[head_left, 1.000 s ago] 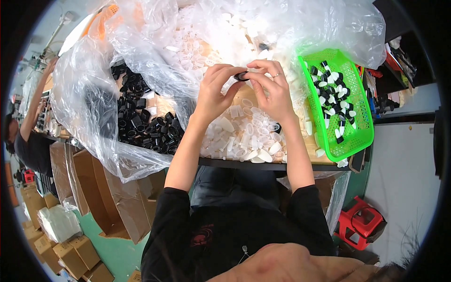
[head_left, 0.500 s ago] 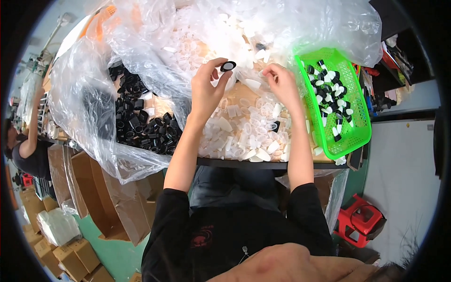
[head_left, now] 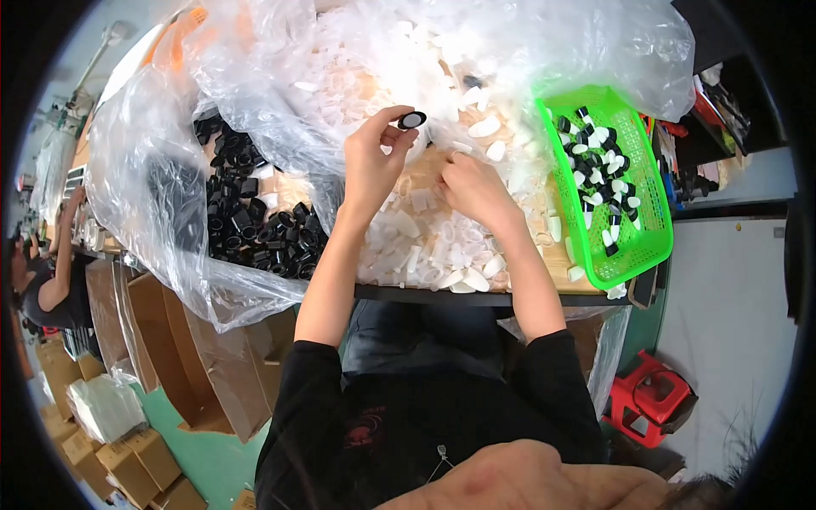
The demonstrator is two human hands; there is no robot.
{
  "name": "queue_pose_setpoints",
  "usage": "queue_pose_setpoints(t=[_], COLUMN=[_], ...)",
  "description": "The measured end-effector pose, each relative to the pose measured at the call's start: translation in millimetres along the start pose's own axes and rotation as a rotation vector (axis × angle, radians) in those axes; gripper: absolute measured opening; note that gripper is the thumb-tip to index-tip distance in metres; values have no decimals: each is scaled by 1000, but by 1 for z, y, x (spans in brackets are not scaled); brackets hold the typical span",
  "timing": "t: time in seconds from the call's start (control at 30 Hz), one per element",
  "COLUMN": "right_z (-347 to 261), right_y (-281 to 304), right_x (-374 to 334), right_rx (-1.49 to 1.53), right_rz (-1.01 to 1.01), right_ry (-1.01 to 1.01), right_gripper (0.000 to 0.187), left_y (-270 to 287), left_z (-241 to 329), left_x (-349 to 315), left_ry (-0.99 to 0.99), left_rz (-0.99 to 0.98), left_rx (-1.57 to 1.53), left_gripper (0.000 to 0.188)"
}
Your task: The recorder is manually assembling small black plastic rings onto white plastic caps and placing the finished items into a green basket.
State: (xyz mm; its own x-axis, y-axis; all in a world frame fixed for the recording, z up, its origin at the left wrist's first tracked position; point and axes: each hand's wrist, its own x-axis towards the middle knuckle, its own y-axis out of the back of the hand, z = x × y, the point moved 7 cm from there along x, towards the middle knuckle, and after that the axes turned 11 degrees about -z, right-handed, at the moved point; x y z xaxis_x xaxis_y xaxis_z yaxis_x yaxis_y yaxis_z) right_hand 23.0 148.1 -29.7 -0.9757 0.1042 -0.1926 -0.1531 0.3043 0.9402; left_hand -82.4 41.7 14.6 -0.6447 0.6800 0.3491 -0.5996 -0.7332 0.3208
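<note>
My left hand pinches a small black oval plastic piece with a pale centre between thumb and fingertips, up above the table. To its right, my right hand is low over a spread of clear and white plastic parts. Its fingers are curled together with the tips pointing left, and whatever they grip is hidden. Loose white oval pieces lie just beyond that hand.
Left of my arms, black plastic rings are heaped within a clear plastic bag. A green basket at the right holds black-and-white pieces. More clear sheeting covers the far side. A red stool stands below right; another person is far left.
My right hand has moved left and nearer to me, from beside the white pieces to over the clear parts. My left hand keeps the black oval piece almost in place.
</note>
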Motion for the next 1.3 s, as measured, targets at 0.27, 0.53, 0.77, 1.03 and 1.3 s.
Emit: queue_pose_setpoints(t=[0.27, 0.53, 0.77, 1.03, 1.3], right_z=[-7, -22, 11, -1, 0], right_y=[75, 72, 48, 40, 34], right_x=[-20, -23, -1, 4, -2], right_rx=[384, 173, 1019, 1104, 1067], right_rz=[693, 733, 494, 469, 597], right_ry=[235, 377, 161, 174, 160], right_gripper=[17, 11, 12, 19, 12], left_y=[-12, -19, -19, -14, -17], left_z=[-9, -8, 10, 11, 28], left_x=[-3, -5, -4, -9, -14], left_ry=[159, 179, -17, -106, -170], left_rz=[-180, -212, -166, 44, 87], left_rx=[-145, -328, -288, -168, -49], left_gripper=[29, 22, 19, 15, 15])
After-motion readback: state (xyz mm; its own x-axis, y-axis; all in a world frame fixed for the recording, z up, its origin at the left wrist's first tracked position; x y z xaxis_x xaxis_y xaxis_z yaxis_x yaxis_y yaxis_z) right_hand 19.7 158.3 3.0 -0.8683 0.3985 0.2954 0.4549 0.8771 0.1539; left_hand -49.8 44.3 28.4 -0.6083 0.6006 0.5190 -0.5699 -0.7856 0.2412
